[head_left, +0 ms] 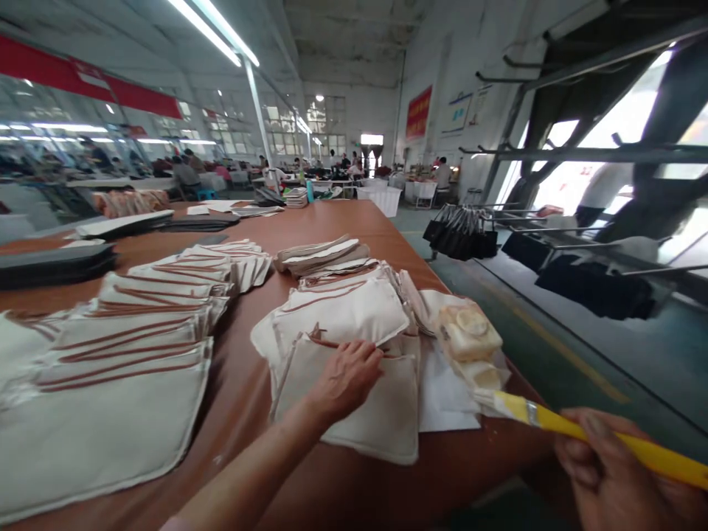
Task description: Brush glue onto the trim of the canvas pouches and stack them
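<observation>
My left hand (347, 377) rests on top of a cream fabric pouch (365, 413) with a reddish-brown zipper, its fingers bent and pressing near the zipper edge. That pouch lies at the front of a loose heap of similar pouches (343, 310). My right hand (613, 472) is closed around the yellow handle of a brush (558, 422), whose pale bristles point left toward a square glue-crusted tub (469, 333) on a white sheet (448, 398).
A long row of overlapping cream pouches (127, 346) covers the left of the brown table (354, 228). Dark flat stacks (55, 265) lie at the far left. The table's edge runs along the right, with a green floor and racks of black bags (462, 236) beyond. Other workers sit far back.
</observation>
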`<state>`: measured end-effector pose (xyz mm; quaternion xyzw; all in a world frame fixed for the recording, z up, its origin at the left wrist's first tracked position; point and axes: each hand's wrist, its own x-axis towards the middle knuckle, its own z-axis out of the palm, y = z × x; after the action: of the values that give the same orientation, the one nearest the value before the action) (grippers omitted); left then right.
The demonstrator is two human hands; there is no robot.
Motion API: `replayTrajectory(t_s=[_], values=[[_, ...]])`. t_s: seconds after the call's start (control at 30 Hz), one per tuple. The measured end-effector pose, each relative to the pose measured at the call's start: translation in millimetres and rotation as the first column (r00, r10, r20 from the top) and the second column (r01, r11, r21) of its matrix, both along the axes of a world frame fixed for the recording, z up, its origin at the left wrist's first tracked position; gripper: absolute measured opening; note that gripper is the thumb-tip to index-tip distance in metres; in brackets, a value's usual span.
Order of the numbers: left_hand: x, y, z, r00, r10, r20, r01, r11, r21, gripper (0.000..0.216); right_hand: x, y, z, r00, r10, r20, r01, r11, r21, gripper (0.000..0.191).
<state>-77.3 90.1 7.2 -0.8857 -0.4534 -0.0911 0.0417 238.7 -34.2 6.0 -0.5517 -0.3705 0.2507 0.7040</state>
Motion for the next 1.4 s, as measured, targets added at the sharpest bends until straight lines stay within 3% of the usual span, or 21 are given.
replayTrajectory(t_s=[0.07, 0.13, 0.23, 0.33, 0.4, 0.53, 0.7, 1.0, 1.13, 1.2, 1.27, 1.4], values=[[32, 13, -6.9, 0.999, 0.024, -0.027, -0.026, 0.999, -0.039, 0.017, 7, 2, -0.9, 0.991, -0.047, -0.121, 0.042, 0.998, -0.048, 0.035], [49, 25, -13.4, 0.997, 0.058, -0.045, -0.061, 0.997, -0.056, 0.014, 22, 3, -8.5, 0.992, -0.063, -0.107, 0.055, 0.996, -0.075, 0.037], [61, 37, -20.5, 0.991, 0.115, -0.067, -0.121, 0.988, -0.094, 0.017, 53, 8, -27.2, 0.981, -0.084, 0.173, 0.109, 0.984, -0.138, 0.044], [65, 39, -25.3, 0.984, 0.160, -0.076, -0.170, 0.973, -0.155, 0.017, 75, 24, -44.0, 0.860, -0.075, 0.505, 0.170, 0.975, -0.145, 0.046], [65, 37, -28.3, 0.984, 0.163, -0.069, -0.174, 0.964, -0.203, 0.015, 81, 40, -52.3, 0.795, -0.033, 0.606, 0.135, 0.983, -0.124, 0.044], [58, 26, -30.8, 0.989, 0.145, -0.027, -0.146, 0.940, -0.309, 0.011, 77, 76, -70.4, 0.746, 0.071, 0.662, 0.012, 0.993, -0.120, 0.042], [45, 17, -18.8, 0.984, 0.149, 0.095, -0.091, 0.887, -0.452, 0.010, 70, 105, -91.2, 0.682, 0.168, 0.711, -0.110, 0.986, -0.127, 0.040], [22, 21, 2.4, 0.926, 0.148, 0.348, 0.157, 0.687, -0.710, 0.034, 76, 83, -74.7, 0.582, 0.198, 0.789, -0.254, 0.966, -0.055, 0.021], [19, 13, 6.8, 0.855, 0.232, 0.464, 0.252, 0.597, -0.762, 0.048, 73, 64, -65.3, 0.519, 0.244, 0.819, -0.339, 0.939, -0.065, 0.017], [19, 7, 8.9, 0.807, 0.299, 0.509, 0.291, 0.549, -0.784, 0.052, 70, 54, -56.3, 0.548, 0.218, 0.808, -0.315, 0.948, -0.042, 0.015], [19, 2, 11.0, 0.771, 0.361, 0.525, 0.304, 0.515, -0.801, 0.054, 64, 43, -45.3, 0.648, 0.178, 0.741, -0.246, 0.969, -0.019, 0.014], [16, -7, 13.8, 0.697, 0.479, 0.533, 0.327, 0.450, -0.831, 0.058, 33, 26, -26.9, 0.912, 0.200, 0.358, -0.206, 0.978, -0.021, 0.024]])
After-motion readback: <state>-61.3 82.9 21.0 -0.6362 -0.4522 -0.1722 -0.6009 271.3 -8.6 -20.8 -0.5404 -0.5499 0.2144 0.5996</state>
